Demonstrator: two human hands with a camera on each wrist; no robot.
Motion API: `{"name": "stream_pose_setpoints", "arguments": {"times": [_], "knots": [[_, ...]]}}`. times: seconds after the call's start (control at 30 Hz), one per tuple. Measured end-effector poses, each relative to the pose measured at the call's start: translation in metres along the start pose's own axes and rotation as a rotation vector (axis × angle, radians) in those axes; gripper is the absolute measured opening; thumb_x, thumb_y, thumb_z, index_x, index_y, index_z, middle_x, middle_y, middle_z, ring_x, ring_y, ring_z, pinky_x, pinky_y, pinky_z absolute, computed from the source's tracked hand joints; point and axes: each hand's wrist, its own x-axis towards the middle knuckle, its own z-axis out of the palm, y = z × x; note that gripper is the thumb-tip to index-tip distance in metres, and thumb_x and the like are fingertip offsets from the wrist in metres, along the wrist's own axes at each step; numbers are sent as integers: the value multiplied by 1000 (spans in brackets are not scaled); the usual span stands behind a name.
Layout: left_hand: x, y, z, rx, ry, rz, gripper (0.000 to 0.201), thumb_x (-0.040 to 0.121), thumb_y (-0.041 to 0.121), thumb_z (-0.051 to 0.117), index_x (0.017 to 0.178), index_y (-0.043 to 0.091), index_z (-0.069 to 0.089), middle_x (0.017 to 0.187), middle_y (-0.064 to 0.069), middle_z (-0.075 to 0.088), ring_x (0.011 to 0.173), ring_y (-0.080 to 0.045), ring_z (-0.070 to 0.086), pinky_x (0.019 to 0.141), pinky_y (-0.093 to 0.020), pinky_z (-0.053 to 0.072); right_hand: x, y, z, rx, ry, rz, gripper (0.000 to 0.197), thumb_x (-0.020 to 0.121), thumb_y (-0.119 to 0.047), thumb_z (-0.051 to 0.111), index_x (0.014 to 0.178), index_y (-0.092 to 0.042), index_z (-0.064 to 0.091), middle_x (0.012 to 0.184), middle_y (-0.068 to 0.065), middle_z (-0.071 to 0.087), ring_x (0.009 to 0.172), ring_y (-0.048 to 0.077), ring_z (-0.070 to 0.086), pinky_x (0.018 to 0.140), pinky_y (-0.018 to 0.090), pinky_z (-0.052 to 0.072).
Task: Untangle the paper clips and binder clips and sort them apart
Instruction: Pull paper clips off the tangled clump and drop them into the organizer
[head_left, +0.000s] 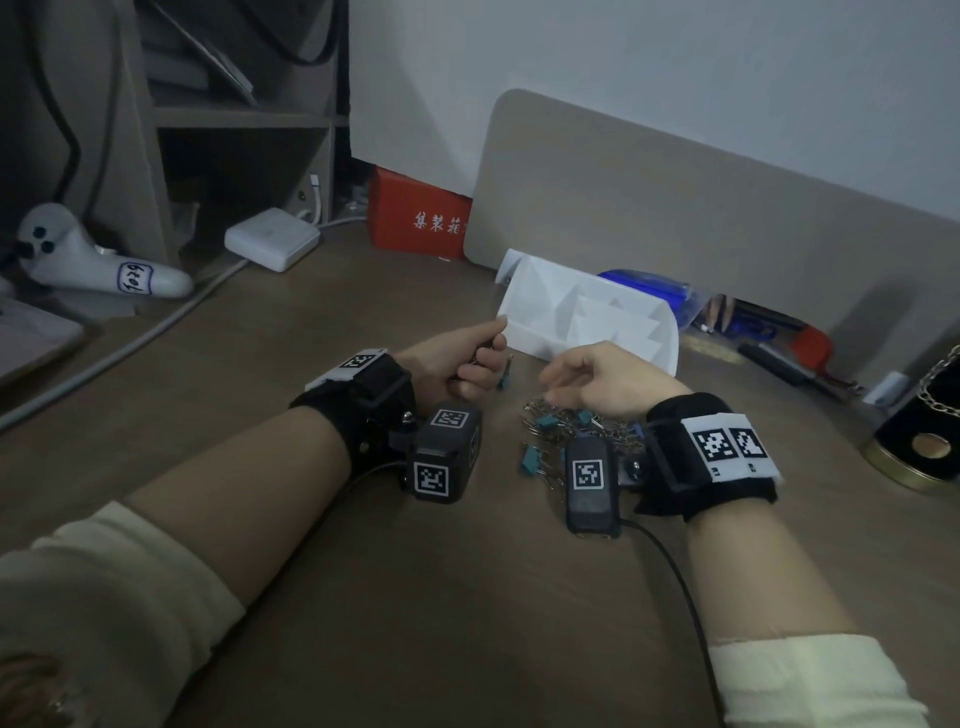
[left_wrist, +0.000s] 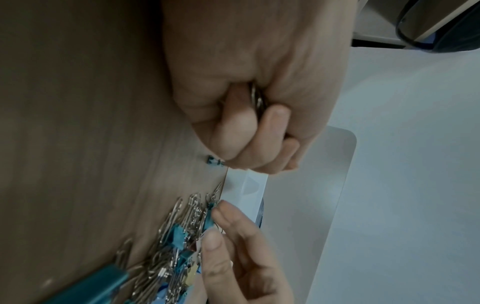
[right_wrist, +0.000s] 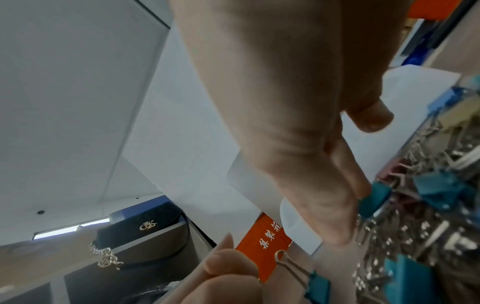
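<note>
A tangled pile of silver paper clips and teal binder clips (head_left: 563, 428) lies on the brown desk (head_left: 415, 597). My right hand (head_left: 556, 384) hovers over its far edge, fingers straight and thumb apart, fingertips (right_wrist: 362, 190) touching a teal binder clip (right_wrist: 374, 199). To the left my left hand (head_left: 480, 364) is curled into a fist, with silver paper clips (left_wrist: 257, 100) showing in its palm. One small teal binder clip (head_left: 504, 374) stands alone on the desk just right of that fist. A white divided tray (head_left: 597, 322) sits right behind both hands.
Behind the tray stand a red box (head_left: 415, 218) and a beige board (head_left: 675, 208) leaning on the wall. Pens and blue items (head_left: 737, 317) lie at the right, with a black round tin (head_left: 924, 441). A white charger (head_left: 270, 239) and its cable (head_left: 130, 343) lie at the left.
</note>
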Motion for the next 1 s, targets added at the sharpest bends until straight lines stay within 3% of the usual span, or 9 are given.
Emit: {"name": "stream_pose_setpoints", "arguments": {"times": [0.1,0.2,0.3,0.47,0.63,0.73,0.87,1.0], "knots": [[1,0,0,8,5,-2,39,102,41,30,68,22,36,37,10,32,25,1,23,25,-12,13,2,5,3,-50,11,20,29,83,-11,71,111,-16,67,105,-3,68,85,8,58,79,19,42],[2,-1,-1,0,12,-4,39,102,40,32,68,22,37,37,10,31,25,1,23,25,-12,13,1,5,7,-131,24,21,30,83,-12,72,111,-20,69,88,-13,61,78,2,54,74,15,40],[2,-1,-1,-14,18,1,38,102,38,32,68,21,36,37,10,31,25,1,24,25,-11,13,1,2,11,-131,44,12,24,83,-10,71,105,-18,71,93,-6,64,86,10,58,78,20,42],[3,0,-1,-18,14,-7,38,102,37,31,68,21,36,37,9,32,24,1,24,27,-11,12,1,0,13,-99,40,22,15,83,-2,66,94,-11,70,87,4,69,82,13,61,76,21,48],[4,-1,-2,-24,22,-11,38,102,37,32,68,21,36,38,8,32,25,0,25,28,-12,12,1,-1,14,-176,33,18,7,83,-8,69,86,-13,68,78,0,61,70,9,53,59,12,40],[4,-1,-2,-28,22,-13,38,102,36,33,68,21,37,39,9,33,25,0,25,27,-12,13,3,0,13,-210,50,22,7,82,-11,71,84,-15,65,73,-4,56,63,3,48,54,12,36],[4,-1,-3,-42,14,-14,38,102,35,33,68,20,38,40,9,35,26,0,26,26,-12,14,5,1,13,-206,88,35,8,80,-13,74,81,-15,66,75,-3,59,70,10,54,58,16,41],[6,-2,-3,-32,-2,-24,37,102,35,33,68,20,38,41,9,35,26,0,26,26,-12,13,10,2,13,-94,251,17,12,81,-16,72,74,-22,64,81,2,67,78,20,64,73,32,53]]}}
